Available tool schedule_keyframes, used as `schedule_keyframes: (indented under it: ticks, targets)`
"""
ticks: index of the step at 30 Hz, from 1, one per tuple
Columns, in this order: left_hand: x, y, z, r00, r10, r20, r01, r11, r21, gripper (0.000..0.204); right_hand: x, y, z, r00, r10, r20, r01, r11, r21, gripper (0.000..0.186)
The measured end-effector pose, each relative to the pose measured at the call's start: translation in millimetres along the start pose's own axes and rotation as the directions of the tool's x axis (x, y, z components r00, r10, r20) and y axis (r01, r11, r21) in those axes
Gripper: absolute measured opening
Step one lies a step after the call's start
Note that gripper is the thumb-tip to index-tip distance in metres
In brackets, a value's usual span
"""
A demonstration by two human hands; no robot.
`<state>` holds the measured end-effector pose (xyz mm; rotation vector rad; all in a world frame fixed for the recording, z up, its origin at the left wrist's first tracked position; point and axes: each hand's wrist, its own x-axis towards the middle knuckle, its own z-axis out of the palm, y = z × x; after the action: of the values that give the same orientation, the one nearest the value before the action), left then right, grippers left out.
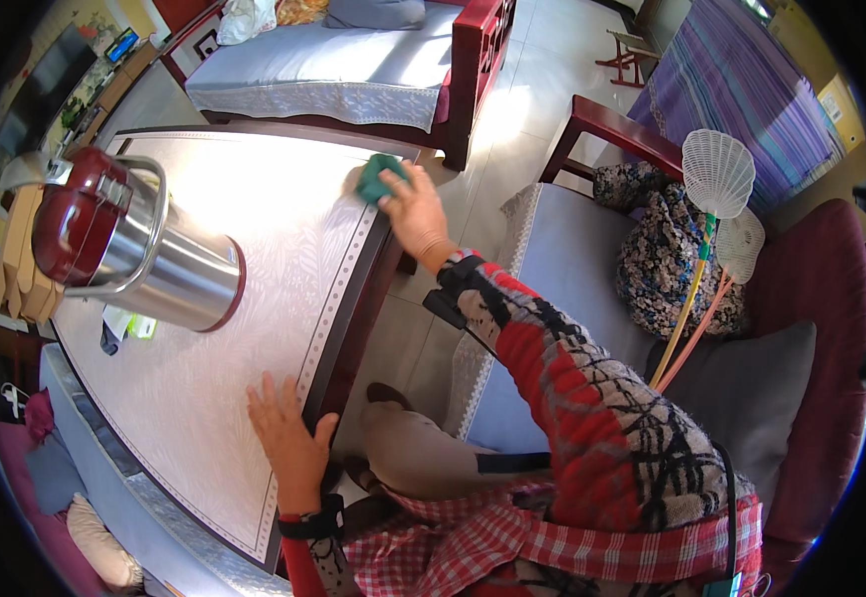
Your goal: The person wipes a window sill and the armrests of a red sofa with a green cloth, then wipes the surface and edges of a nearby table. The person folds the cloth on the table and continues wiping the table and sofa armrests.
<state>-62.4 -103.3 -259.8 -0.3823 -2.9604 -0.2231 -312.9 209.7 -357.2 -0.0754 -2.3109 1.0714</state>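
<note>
My right hand (416, 211) reaches to the far right corner of a table and presses a green cloth (380, 180) there; the fingertips lie over the cloth's edge. Beneath it spreads a pale patterned table cover (244, 373) with a dotted border. My left hand (290, 438) rests flat near the table's right edge, fingers spread, holding nothing. Left of both hands stands a large steel vacuum jug (169, 254) with a dark red lid and a loop handle. Small white and green packets (134, 323) lie beside its base.
Across the far side is a wooden sofa (323, 75) with a blue cover. To my right, a blue-covered bench (572, 259) holds a floral bundle, a grey cushion (751, 388) and two fly swatters (716, 174). Brown cardboard boxes (23, 259) stand behind the jug.
</note>
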Motion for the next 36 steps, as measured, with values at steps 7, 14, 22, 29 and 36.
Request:
schedule_keyframes:
  ticks: [7,14,22,29,36]
  targets:
    - [38.5,8.0,39.7,0.989,0.105,0.105,-0.111,0.992,0.060,0.085,15.8,75.6,78.0,0.802,0.596,-0.048,-0.449,0.653,0.609,0.056]
    - [32.7,4.1,53.6,0.986,0.065,0.153,-0.089,0.984,0.154,0.082,-31.5,149.2,148.5,0.691,0.722,-0.029,-0.512,0.518,0.685,0.067]
    - [33.8,2.9,53.8,0.974,0.048,0.223,-0.092,0.977,0.193,0.082,-94.6,229.7,201.5,0.511,0.824,0.244,-0.652,0.187,0.735,0.065]
    - [39.7,5.2,58.0,0.969,0.103,0.227,-0.135,0.982,0.131,0.082,-123.8,260.6,211.3,0.296,0.844,0.447,-0.737,-0.096,0.669,0.072]
    - [47.9,8.6,61.0,0.971,0.080,0.226,-0.105,0.989,0.102,0.082,-148.2,279.2,228.5,0.096,0.856,0.508,-0.799,-0.238,0.552,0.073]
